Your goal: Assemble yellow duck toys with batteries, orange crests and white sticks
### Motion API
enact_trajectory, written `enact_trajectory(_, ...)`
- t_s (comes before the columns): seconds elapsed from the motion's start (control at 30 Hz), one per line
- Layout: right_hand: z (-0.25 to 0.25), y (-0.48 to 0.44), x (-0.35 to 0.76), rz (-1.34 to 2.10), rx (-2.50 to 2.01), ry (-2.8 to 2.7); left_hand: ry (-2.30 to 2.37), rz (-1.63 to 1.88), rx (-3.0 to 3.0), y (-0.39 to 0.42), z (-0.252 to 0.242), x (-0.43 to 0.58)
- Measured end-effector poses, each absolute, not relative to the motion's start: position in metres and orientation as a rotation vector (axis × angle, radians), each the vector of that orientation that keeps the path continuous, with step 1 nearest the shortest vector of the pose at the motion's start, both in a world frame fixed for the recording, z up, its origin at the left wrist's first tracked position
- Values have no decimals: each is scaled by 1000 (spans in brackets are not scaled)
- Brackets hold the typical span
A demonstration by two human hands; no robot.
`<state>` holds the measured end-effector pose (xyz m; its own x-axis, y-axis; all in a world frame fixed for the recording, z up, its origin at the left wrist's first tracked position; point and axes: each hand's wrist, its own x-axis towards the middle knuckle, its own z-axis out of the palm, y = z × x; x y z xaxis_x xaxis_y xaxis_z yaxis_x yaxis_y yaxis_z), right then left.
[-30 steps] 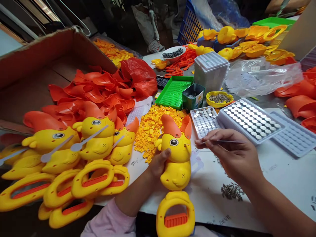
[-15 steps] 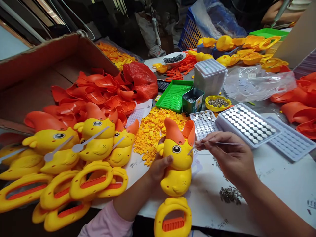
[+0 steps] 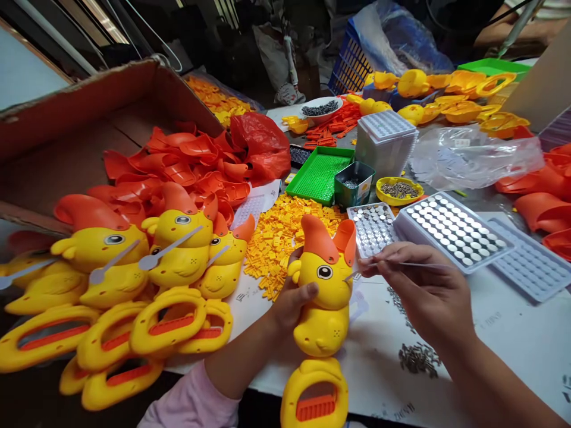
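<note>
My left hand [image 3: 292, 303] is closed around a yellow plastic toy duck [image 3: 323, 330] with an orange-red top and a printed eye. It stands upright, its looped handle hanging down toward me. My right hand [image 3: 423, 291] pinches a thin pale-purple plastic strip [image 3: 419, 264], seen nearly edge-on. One end of the strip touches the front of the duck's head; whether it sits inside a slot, I cannot tell. On the left lie several similar toy ducks [image 3: 109, 249], each with a pale-purple spoon-shaped strip [image 3: 169, 248] at the head.
Behind the duck spread small yellow parts [image 3: 272, 238], a green tray [image 3: 319, 175] and a dark tin [image 3: 354, 184]. Trays of silver discs [image 3: 455, 229] stand right, above loose screws [image 3: 419, 359]. A cardboard box [image 3: 80, 110] and orange-red shells [image 3: 187, 157] fill the back left.
The whole view has shifted slightly, so things sit a little farther right. Both hands keep their hold on the duck and strip, and the strip's end stays at the duck's head.
</note>
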<state>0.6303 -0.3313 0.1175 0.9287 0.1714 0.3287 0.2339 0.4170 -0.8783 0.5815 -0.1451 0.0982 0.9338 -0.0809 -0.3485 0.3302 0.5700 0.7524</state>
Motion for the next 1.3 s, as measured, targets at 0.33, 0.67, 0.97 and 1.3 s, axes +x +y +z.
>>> enact_trajectory(0.33,107,-328,628,-266,-1587,-747,377,-197,915,-146,95,584)
enact_trajectory(0.67,102,-323,628,-359,-1614,-968,259,-141,932,-152,102,579)
enact_trajectory(0.97,100,-320,633,109,-1405,-489,284,-334,858,-143,96,577)
enact_trajectory(1.3,89,-311,626,287,-1352,-261,239,-324,887,-146,101,578)
